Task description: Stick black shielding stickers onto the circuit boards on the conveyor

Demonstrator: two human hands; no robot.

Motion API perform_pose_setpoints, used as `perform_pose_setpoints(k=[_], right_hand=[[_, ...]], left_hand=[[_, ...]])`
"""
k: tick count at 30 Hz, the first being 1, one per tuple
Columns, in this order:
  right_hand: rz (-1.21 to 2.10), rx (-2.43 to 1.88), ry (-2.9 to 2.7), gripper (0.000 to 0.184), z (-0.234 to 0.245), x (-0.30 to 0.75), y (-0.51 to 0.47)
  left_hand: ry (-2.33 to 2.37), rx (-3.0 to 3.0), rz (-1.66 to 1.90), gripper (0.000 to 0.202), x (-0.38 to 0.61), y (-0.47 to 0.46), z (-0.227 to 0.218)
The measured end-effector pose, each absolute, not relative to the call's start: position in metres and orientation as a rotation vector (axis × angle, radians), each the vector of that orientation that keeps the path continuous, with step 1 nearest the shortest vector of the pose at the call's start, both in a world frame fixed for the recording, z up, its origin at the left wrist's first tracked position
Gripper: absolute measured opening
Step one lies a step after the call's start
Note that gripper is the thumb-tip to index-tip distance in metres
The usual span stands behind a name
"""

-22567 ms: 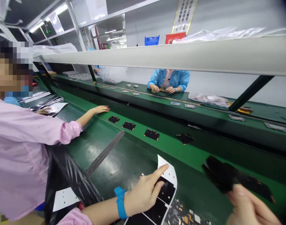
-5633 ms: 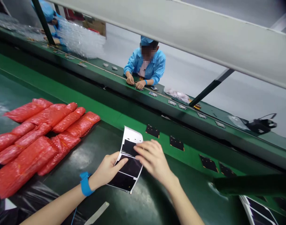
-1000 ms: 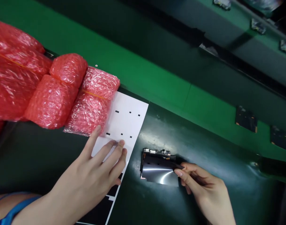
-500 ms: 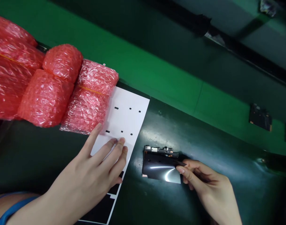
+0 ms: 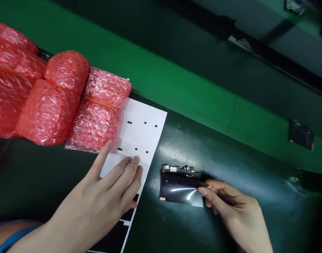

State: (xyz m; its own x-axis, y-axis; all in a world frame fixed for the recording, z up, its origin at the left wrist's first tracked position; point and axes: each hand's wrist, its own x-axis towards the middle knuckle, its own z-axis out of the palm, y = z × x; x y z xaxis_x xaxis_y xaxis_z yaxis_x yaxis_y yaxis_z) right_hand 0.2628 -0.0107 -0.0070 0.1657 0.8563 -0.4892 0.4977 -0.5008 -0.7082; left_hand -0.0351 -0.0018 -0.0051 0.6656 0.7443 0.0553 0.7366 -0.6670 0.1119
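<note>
My left hand (image 5: 102,203) lies flat with fingers stretched out on a white backing sheet (image 5: 142,133) that carries black rectangular stickers (image 5: 110,239) at its near end. My right hand (image 5: 232,211) pinches the right edge of a small black circuit board (image 5: 180,186) with a glossy film on it, which rests on the dark green table (image 5: 229,165). The board has small connectors along its far edge.
Several red bubble-wrap bundles (image 5: 60,102) lie at the left, one overlapping the sheet's far left corner. A bright green conveyor belt (image 5: 189,91) runs beyond the table, with a black board (image 5: 301,134) on it at the right. A blue wrist strap (image 5: 10,237) shows at the lower left.
Over the last second both hands stay in place; the board shifts only slightly. The black boards on the belt have drifted to the right.
</note>
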Motion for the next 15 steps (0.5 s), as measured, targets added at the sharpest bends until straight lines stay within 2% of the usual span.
perform_pose_setpoints(k=[15], right_hand=[[1.307, -2.074, -1.274, 0.024, -0.0063, 0.2623, -0.0089]], left_hand=[[1.261, 2.790, 0.143, 0.044, -0.0359, -0.0029, -0.0062]])
